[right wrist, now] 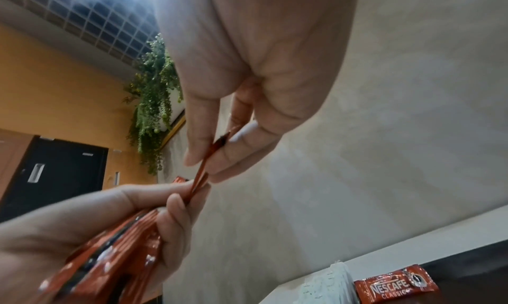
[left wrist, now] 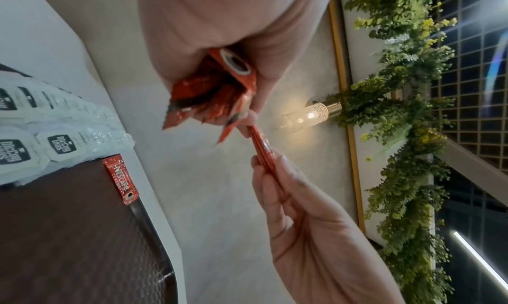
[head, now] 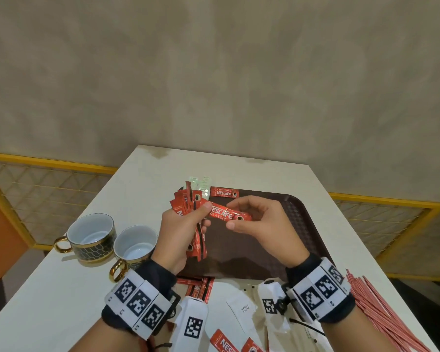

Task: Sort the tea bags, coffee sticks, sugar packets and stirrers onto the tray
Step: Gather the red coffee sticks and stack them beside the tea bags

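Over the brown tray (head: 290, 240), my left hand (head: 203, 214) grips a fanned bundle of red coffee sticks (head: 186, 201). My right hand (head: 236, 217) pinches a single coffee stick (head: 221, 214) between thumb and fingers, and the left thumb still touches its other end. In the left wrist view the bundle (left wrist: 214, 96) fills the palm and the single stick (left wrist: 262, 148) stands edge-on. In the right wrist view the fingertips (right wrist: 198, 156) clamp that stick (right wrist: 202, 176). One coffee stick (head: 224, 193) lies on the tray's far left corner, beside the tea bags (head: 201, 184).
Two empty cups (head: 92, 237) (head: 135, 246) stand left of the tray. Near the table's front edge lie white sugar packets (head: 241, 308) and more coffee sticks (head: 222, 341). A pile of red stirrers (head: 381, 316) lies at the right. A yellow railing (head: 391, 200) runs behind the table.
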Motion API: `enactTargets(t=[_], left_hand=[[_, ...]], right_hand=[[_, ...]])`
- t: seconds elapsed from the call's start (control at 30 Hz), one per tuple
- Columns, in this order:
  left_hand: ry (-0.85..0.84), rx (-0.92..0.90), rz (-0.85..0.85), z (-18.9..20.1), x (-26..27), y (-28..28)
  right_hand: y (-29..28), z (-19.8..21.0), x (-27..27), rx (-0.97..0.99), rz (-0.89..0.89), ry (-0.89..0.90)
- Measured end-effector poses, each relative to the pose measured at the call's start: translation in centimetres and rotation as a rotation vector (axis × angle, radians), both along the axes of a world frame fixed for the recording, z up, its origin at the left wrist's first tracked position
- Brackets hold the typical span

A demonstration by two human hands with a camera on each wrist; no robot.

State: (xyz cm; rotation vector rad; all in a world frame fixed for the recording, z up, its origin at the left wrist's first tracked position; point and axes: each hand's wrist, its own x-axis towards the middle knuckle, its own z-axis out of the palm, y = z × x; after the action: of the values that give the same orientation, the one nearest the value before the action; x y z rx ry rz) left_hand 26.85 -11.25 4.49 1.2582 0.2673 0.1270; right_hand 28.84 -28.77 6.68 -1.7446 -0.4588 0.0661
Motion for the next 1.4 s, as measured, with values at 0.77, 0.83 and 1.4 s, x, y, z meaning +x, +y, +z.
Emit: enactTargets(t=[0.77,0.83,1.4], left_hand=[[0.085,-0.049,-0.249,-2.4,-1.0,-1.5],[0.081,-0.039,-0.239,-2.3,-1.0,-1.5],[-0.054,-0.019,-0.147,-1.0,-0.7,-1.0]], right_hand=[[0.0,2.1,2.0,0.156,-0.154,0.017],[-0.2,2.1,2.0,0.155,-0.158,0.024],[-1.2,1.1,2.5,0.271,-0.122,0.152]])
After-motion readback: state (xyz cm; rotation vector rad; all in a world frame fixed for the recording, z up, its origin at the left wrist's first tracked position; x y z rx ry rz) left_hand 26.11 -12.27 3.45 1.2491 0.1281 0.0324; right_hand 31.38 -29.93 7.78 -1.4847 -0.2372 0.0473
